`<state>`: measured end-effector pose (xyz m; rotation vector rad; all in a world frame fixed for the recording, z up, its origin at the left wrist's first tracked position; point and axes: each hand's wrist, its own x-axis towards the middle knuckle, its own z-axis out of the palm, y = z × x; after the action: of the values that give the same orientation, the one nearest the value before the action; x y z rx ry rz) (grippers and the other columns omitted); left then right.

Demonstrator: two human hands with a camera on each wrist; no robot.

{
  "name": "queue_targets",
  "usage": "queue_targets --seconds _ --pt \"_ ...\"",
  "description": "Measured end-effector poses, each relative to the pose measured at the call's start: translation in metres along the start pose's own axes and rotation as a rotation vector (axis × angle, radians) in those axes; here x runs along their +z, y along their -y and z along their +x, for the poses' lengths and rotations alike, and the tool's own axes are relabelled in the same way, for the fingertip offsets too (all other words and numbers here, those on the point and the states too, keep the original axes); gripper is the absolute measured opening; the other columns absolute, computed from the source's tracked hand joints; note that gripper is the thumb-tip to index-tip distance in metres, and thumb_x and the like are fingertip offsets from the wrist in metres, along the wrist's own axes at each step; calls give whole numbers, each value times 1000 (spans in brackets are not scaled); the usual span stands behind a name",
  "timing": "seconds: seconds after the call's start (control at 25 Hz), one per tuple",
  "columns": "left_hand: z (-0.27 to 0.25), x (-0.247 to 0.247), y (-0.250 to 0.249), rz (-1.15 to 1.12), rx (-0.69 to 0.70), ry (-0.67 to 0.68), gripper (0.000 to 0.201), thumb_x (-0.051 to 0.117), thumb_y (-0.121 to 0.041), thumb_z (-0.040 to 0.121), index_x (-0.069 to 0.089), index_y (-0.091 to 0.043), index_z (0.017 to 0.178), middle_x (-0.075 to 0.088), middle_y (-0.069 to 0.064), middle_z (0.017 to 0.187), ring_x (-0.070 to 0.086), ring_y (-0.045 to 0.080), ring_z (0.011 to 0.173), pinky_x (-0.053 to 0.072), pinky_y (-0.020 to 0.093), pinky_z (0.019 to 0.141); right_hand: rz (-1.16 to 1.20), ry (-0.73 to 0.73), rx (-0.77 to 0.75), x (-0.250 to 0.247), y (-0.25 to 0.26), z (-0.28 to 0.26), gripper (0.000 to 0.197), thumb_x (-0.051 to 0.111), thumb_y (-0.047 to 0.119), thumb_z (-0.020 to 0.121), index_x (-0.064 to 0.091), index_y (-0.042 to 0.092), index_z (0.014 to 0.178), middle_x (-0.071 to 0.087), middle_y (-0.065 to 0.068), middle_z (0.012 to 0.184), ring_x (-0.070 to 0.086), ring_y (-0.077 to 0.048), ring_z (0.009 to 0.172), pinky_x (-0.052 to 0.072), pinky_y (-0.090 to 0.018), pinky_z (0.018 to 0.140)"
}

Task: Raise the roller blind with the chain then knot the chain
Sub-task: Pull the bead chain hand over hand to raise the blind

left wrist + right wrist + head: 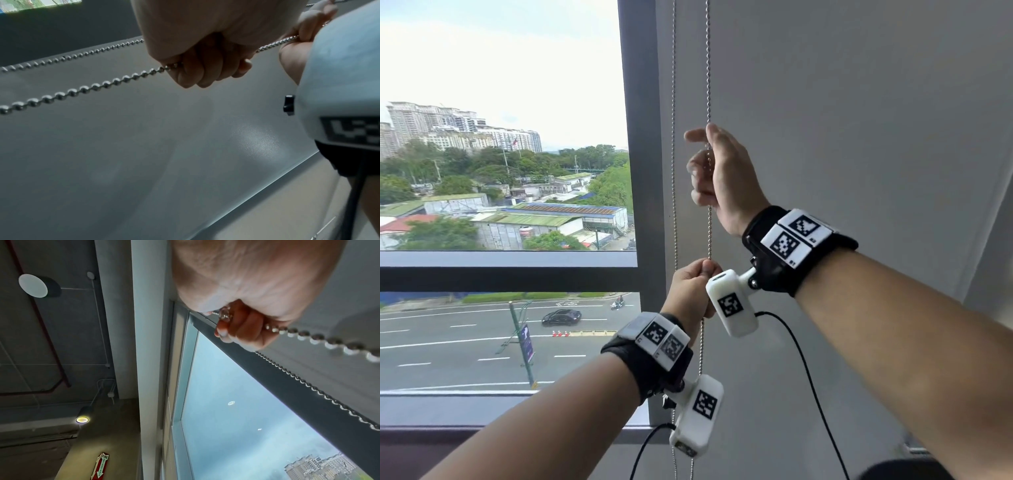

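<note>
A grey roller blind point(859, 102) hangs down over the pane on the right. Its metal bead chain runs down beside the window frame in two strands, a left strand point(674, 137) and a right strand point(709, 68). My right hand point(705, 168) grips the right strand at about mid-height, fingers curled round the beads point(236, 326). Below it, my left hand point(702, 270) holds the same strand in a fist point(205, 65). The chain point(82, 89) runs taut between the hands and hangs on below the left wrist. The free left strand point(308, 386) is untouched.
A dark window frame post point(643, 137) stands just left of the chains, with open glass and a city view beyond. The sill point(482, 407) lies below. Black cables point(801, 359) trail from the wrist cameras. A ceiling lamp point(82, 419) shows overhead.
</note>
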<state>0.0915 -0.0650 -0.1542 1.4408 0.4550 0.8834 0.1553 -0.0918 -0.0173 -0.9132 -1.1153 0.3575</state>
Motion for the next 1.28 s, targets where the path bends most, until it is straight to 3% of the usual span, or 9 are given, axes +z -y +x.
queue_targets --seconds 0.12,0.28,0.4,0.56,0.76,0.92,1.0,1.08,1.28 --pt "-4 -1 -3 -23 7 30 47 37 5 79 49 -20 42 42 -6 46 33 13 43 24 25 46 33 -21 28 8 3 -5 34 29 25 101 39 19 69 30 8 48 17 -9 37 13 -18 44" --pt "-4 -3 0 -79 -9 80 49 43 -8 93 55 -20 46 45 0 55 37 17 53 28 29 54 36 -41 17 10 -1 -11 36 30 23 100 34 22 64 28 10 47 16 -8 36 12 -18 45" --pt "-4 -10 4 -52 -58 117 42 40 -23 97 65 -17 64 57 9 69 48 21 58 35 31 55 22 -52 19 5 -10 -17 35 32 23 98 35 23 63 28 10 48 18 -8 36 15 -16 44" --pt "2 -16 3 -168 -67 164 34 34 -22 98 63 -3 100 71 8 82 62 24 79 44 34 75 17 -58 30 -3 -27 -28 35 32 22 97 35 23 63 28 9 49 19 -8 36 15 -16 43" --pt "20 -17 -29 -204 75 124 34 37 -27 96 64 -10 84 63 5 73 56 21 73 42 35 76 -9 -84 -14 -16 -71 -54 33 36 21 97 40 13 65 31 2 51 26 -10 40 25 -19 39" --pt "30 -11 -73 -142 155 131 42 29 -28 99 56 -2 117 64 18 117 58 25 100 42 38 94 9 -26 89 -24 -95 -83 33 36 25 100 40 13 69 30 1 52 23 -11 39 19 -18 38" --pt "35 -5 -92 -163 165 177 43 26 -30 100 57 -3 113 65 17 113 60 24 97 45 33 87 12 -41 105 -26 -102 -92 36 36 25 100 37 17 65 30 6 49 21 -8 39 15 -22 43" --pt "36 1 -103 -226 126 226 41 25 -31 100 59 -7 101 66 9 89 62 20 77 46 27 69 -28 -76 105 -28 -105 -96 38 35 18 103 38 16 66 32 10 49 23 -6 41 17 -28 46" --pt "36 13 -96 -208 169 156 33 29 -15 99 49 -12 73 33 -5 47 24 8 38 18 24 43 -81 -88 65 -27 -109 -101 38 37 18 102 37 14 64 31 -1 56 27 -12 50 21 -32 52"
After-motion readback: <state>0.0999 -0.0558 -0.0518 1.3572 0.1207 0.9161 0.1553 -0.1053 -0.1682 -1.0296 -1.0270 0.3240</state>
